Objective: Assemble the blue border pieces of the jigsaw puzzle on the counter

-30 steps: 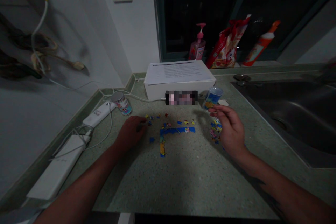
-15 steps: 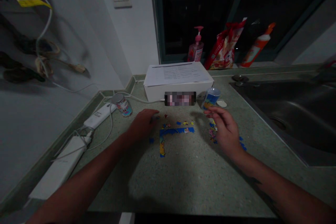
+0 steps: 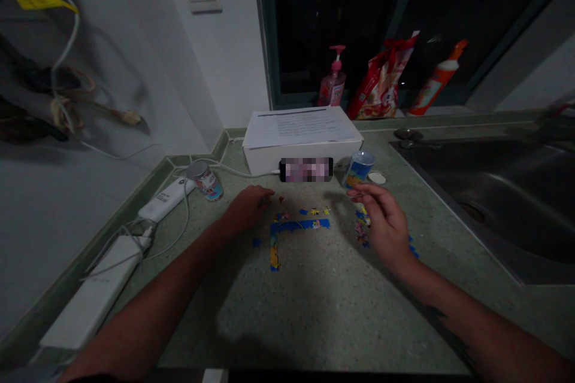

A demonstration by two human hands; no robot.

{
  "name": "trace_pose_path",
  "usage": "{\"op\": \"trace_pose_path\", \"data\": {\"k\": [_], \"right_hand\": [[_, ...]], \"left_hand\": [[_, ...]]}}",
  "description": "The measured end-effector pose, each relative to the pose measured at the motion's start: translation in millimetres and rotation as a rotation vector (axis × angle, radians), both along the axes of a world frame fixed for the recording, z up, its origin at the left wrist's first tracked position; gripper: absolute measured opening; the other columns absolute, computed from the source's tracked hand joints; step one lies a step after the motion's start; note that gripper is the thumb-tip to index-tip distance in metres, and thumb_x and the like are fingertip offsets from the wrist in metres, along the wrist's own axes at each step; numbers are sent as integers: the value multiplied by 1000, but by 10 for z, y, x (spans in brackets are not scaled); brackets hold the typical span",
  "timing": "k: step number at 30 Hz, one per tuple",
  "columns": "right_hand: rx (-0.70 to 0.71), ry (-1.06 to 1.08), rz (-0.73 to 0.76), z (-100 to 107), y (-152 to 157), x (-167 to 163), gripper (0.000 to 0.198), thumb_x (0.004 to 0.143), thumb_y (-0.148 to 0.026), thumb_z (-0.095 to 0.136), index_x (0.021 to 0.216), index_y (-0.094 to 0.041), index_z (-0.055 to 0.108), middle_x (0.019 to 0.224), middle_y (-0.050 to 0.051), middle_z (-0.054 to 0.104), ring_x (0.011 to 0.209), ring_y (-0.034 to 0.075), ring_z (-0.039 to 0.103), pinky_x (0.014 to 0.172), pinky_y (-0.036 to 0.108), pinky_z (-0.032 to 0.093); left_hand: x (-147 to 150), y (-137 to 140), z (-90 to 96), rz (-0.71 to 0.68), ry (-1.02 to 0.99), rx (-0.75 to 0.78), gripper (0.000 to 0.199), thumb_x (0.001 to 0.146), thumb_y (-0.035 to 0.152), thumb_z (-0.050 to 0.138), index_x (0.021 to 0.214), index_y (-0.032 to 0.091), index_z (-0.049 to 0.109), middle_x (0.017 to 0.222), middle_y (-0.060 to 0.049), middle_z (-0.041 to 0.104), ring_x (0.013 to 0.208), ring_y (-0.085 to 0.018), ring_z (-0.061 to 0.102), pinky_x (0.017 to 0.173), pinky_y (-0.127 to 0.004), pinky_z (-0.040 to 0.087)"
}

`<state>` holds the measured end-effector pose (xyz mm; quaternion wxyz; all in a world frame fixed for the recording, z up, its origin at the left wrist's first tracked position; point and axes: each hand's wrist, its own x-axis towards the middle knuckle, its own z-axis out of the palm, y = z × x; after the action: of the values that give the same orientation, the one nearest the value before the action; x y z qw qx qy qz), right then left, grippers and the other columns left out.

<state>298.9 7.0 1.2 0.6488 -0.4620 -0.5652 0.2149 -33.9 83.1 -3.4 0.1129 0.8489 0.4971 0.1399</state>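
Observation:
My left hand (image 3: pixel 247 210) is closed above the left end of the puzzle, its fingertips together by a small, dim thing I cannot make out. My right hand (image 3: pixel 384 227) pinches what looks like a small puzzle piece (image 3: pixel 354 194) in front of the blue can. Between the hands, a joined puzzle border (image 3: pixel 294 225) forms a corner, with a blue top strip and a yellowish left side. Loose puzzle pieces (image 3: pixel 314 211) lie above it, and a single blue piece (image 3: pixel 256 242) is to its left. More pieces (image 3: pixel 360 233) lie beside and partly behind my right hand.
A phone (image 3: pixel 306 170), its screen blurred, leans on a white box (image 3: pixel 300 137). The blue can (image 3: pixel 358 170) stands beside its lid (image 3: pixel 376 178). At left are a capped jar (image 3: pixel 205 181) and cabled power strips (image 3: pixel 94 290). A sink (image 3: pixel 503 191) is at right.
The view has shifted slightly, so the counter things sit a little further left. My left fingertips have moved slightly right over the counter. My right hand keeps its pinch.

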Motion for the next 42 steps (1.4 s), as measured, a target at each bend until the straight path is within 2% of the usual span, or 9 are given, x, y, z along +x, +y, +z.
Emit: {"op": "trace_pose_path", "data": {"k": [10, 18, 27, 34, 38, 42], "right_hand": [[15, -19, 4, 4, 0, -19, 18, 107, -38, 65, 117, -32, 79, 104, 4, 83, 97, 26, 78, 90, 49, 62], [14, -7, 27, -11, 1, -10, 17, 108, -36, 64, 118, -33, 79, 105, 3, 82, 99, 25, 78, 90, 48, 62], [18, -19, 26, -18, -9, -13, 18, 109, -34, 64, 119, -32, 78, 106, 3, 82, 100, 25, 78, 92, 49, 62], [26, -58, 33, -14, -12, -19, 18, 110, -34, 62, 120, -31, 76, 106, 4, 82, 99, 25, 78, 90, 46, 63], [72, -165, 39, -3, -37, -41, 18, 111, -32, 60, 121, -29, 75, 107, 6, 82, 99, 25, 79, 90, 45, 64], [205, -453, 110, 33, -100, -116, 17, 108, -24, 63, 121, -28, 74, 108, 6, 82, 100, 26, 79, 88, 44, 64]], "left_hand": [[-12, 2, -44, -7, -44, -5, 38, 105, 21, 57, 137, 14, 76, 123, -16, 80, 117, -33, 72, 107, -49, 57], [-37, 38, -84, -17, -122, 0, 35, 98, 17, 62, 130, 19, 78, 119, -12, 79, 115, -31, 72, 106, -47, 57], [-81, 10, -38, 0, -188, -12, 25, 86, 10, 68, 102, 23, 81, 105, -9, 77, 104, -29, 74, 98, -44, 58], [-87, -38, 18, 16, -221, -17, 16, 86, 15, 68, 95, 23, 79, 103, -8, 77, 102, -28, 74, 99, -44, 59], [-99, -52, 58, 21, -192, -17, 17, 90, 16, 65, 95, 23, 79, 101, -8, 79, 99, -28, 75, 99, -45, 59], [-15, -158, 157, 85, -266, -25, 16, 94, 21, 65, 97, 22, 80, 103, -8, 81, 101, -27, 76, 99, -43, 60]]}}
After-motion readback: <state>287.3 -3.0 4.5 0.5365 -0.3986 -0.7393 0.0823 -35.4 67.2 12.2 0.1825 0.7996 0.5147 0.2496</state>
